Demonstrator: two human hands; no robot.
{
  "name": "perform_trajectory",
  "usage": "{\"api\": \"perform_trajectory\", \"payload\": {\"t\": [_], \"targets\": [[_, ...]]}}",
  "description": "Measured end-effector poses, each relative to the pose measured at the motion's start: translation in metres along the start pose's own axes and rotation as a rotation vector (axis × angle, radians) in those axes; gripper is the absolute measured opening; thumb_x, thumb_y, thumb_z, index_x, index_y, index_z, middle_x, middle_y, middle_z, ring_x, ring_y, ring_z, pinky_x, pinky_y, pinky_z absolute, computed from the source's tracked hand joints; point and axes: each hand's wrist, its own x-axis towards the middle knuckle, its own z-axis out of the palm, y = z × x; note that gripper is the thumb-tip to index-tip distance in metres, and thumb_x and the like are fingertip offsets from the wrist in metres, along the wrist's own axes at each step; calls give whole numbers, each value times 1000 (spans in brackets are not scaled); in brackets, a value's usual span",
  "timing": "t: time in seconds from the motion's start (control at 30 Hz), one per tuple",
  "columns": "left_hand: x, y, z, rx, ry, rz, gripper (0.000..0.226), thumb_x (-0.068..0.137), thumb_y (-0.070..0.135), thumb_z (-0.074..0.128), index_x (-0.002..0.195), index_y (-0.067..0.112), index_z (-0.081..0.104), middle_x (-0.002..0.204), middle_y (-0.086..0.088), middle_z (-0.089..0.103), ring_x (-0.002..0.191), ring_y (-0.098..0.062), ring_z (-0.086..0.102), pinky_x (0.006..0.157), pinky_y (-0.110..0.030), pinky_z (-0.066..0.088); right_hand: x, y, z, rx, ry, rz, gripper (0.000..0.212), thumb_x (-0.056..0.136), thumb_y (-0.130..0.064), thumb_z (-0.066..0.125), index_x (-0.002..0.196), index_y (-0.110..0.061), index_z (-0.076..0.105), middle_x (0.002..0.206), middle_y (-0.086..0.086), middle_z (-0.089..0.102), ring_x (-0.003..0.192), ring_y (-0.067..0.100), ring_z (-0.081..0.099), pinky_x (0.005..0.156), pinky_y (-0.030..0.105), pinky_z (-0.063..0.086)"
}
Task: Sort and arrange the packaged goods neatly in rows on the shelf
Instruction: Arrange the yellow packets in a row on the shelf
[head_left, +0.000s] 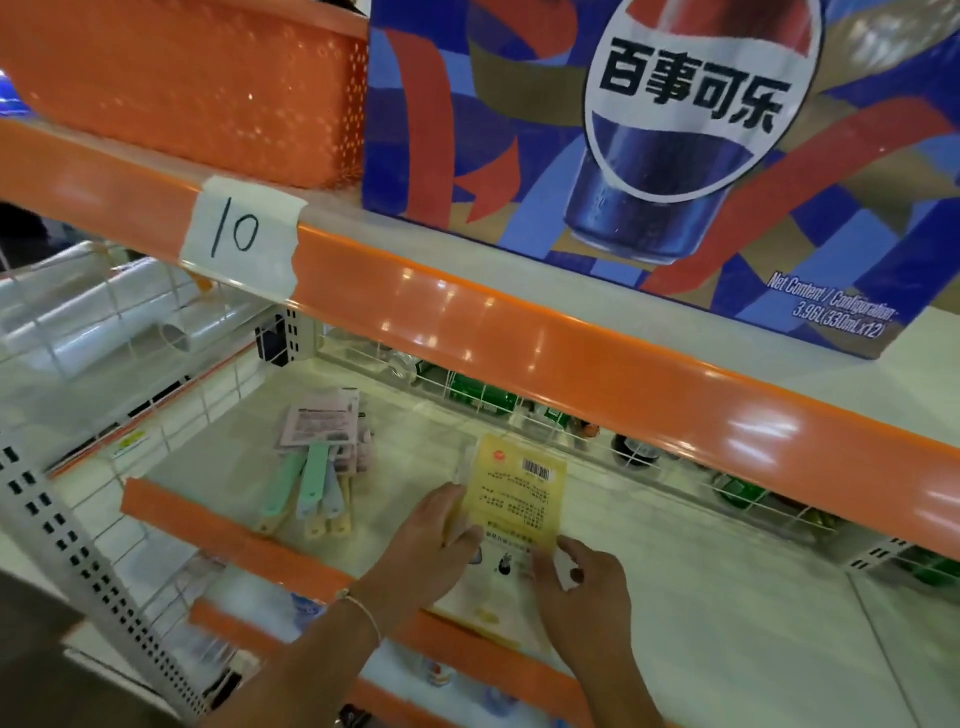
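Squaring up a yellow packet (519, 493) on the white shelf (701, 597), near the front edge, well apart from the bundle of pastel-handled tools (311, 488) lying to its left. Left hand (431, 540) resting against the packet's left side, fingers fairly straight along the edge. Right hand (582, 587) at the lower right corner, fingertips curled in as if pinching it, though blur leaves the grip unsure. Best done by sliding rather than lifting: keeping both long edges guided, turning the packet parallel to the orange shelf lip (234, 540), then nudging it toward the bundle to start a row. Flat, thin, clear-sleeved packet; yellow card with printed text, a barcode and a round red mark at the top, small dark pictures lower down. Probably light, slippery, prone to skewing.
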Motion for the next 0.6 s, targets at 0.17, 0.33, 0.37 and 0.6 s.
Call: {"api": "perform_trajectory", "payload": {"t": [0.17,0.33,0.37,0.6], "targets": [[1,-3,2,-35,-5,-40,55,95,33,57,145,26,33,141,-1,44,101,3,56,74,-3,40,-3,-3,9,98,-91,10,57,87,-47,64,136,-21,53,136,-2,51,122,16,51,102,33,44],[-2,-3,7,-51,23,-57,56,92,32,60,144,31,36,143,9,43,125,-9,47,103,-25,41,-7,-3,19,120,-76,9,62,85,-45,67,139,-21,48,138,-1,51,127,18,48,105,33,40],[-3,-4,8,-56,24,-55,57,93,31,60,144,30,36,144,9,43,125,-9,46,103,-24,40,-7,-3,20,122,-70,14,62,85,-46,67,139,-22,48,138,-1,52,127,19,48,106,34,41],[-4,8,26,-64,-18,-38,60,94,28,57,148,29,31,142,14,41,123,-2,42,99,-16,37,-3,11,8,138,-47,35,61,85,-43,68,139,-23,47,138,-1,53,125,19,50,104,36,42]]}}
